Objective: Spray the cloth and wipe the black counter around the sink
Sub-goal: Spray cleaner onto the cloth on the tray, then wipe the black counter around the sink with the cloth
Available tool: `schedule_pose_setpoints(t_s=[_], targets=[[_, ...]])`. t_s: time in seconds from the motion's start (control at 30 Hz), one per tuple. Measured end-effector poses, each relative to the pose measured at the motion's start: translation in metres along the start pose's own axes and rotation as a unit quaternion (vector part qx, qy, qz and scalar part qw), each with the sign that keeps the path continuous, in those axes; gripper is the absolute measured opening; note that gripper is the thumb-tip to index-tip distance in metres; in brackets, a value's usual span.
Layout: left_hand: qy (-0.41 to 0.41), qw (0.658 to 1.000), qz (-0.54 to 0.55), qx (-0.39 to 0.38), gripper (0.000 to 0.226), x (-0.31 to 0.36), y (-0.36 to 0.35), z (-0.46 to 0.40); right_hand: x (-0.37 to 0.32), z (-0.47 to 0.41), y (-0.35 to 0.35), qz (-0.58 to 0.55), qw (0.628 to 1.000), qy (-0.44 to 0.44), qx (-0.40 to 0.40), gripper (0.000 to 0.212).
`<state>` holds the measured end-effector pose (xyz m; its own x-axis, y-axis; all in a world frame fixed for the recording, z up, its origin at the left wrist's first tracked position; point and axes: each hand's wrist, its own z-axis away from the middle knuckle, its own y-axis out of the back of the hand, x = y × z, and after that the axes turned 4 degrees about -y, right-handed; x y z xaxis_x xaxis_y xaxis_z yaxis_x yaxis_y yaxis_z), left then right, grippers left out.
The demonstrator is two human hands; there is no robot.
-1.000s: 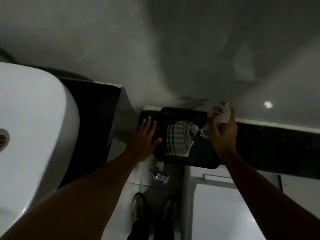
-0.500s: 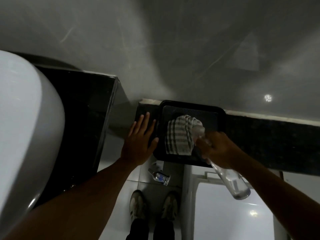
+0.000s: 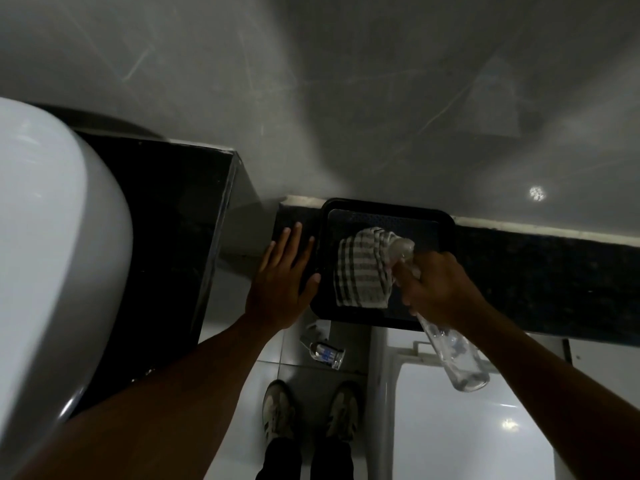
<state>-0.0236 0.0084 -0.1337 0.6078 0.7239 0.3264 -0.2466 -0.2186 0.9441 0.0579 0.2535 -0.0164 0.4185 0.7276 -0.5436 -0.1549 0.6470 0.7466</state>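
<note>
1. There is one view only, from a wide-angle camera worn on the person's head, so no second view shares any part of the scene.
2. It faces steeply down and forward: the shoes sit at 6 o'clock, the wall fills 12 o'clock.
3. It is close, within arm's reach: both forearms enter from the bottom corners toward the tray near centre.
4. The white sink bulges at 9 o'clock, bent by the lens.

A narrow black ledge carries a black tray — its near edge overhangs. A small bottle lies on the tiled floor.
</note>
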Motion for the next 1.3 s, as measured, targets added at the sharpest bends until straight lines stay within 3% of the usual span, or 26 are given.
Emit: schedule_pose_setpoints(t_s=[0.1,0.17,0.27,0.33,0.5,0.77,0.87,0.97,1.07,1.17,1.23,1.3], targets=[[0.000,1.000,-0.008,-0.001,0.065,0.000,0.000,0.001,0.000,0.001,0.005,-0.065,0.997,-0.006,0.032,0.048],[-0.001,1.000,-0.010,-0.002,0.065,-0.001,-0.001,0.001,0.003,0.001,0.011,-0.094,0.990,0.015,0.102,0.049],[-0.002,1.000,-0.011,-0.002,0.065,-0.001,-0.002,0.002,0.011,-0.007,0.025,-0.209,0.948,0.022,0.239,0.033],[-0.001,1.000,-0.010,-0.005,0.066,-0.001,-0.002,0.002,0.015,-0.014,0.031,-0.269,0.918,0.019,0.290,0.029],[0.000,1.000,-0.009,-0.006,0.066,0.000,0.001,0.003,0.017,-0.020,0.021,-0.221,0.940,0.052,0.256,0.066],[0.008,1.000,-0.014,-0.010,0.066,-0.002,0.000,0.013,0.028,-0.016,-0.004,-0.224,0.938,0.053,0.258,0.079],[-0.002,1.000,-0.006,-0.020,0.067,-0.010,-0.003,0.015,0.026,-0.011,-0.024,-0.264,0.911,0.066,0.310,0.088],[-0.005,1.000,-0.009,-0.025,0.070,-0.006,0.000,0.012,0.018,0.012,-0.051,-0.299,0.878,-0.044,0.371,0.087],[0.015,0.999,0.021,-0.023,0.073,0.003,0.005,0.013,0.003,0.037,-0.085,-0.257,0.905,-0.179,0.287,0.083],[-0.030,0.999,-0.021,0.004,0.068,0.018,0.010,0.012,-0.008,0.035,-0.097,-0.290,0.924,-0.201,0.146,0.079],[-0.121,0.990,-0.065,-0.009,0.067,0.031,0.010,0.009,-0.013,0.023,-0.091,-0.354,0.904,-0.205,0.123,0.076],[-0.160,0.984,-0.073,-0.028,0.062,0.041,0.009,0.008,-0.018,0.009,-0.082,-0.415,0.870,-0.242,0.105,0.061]])
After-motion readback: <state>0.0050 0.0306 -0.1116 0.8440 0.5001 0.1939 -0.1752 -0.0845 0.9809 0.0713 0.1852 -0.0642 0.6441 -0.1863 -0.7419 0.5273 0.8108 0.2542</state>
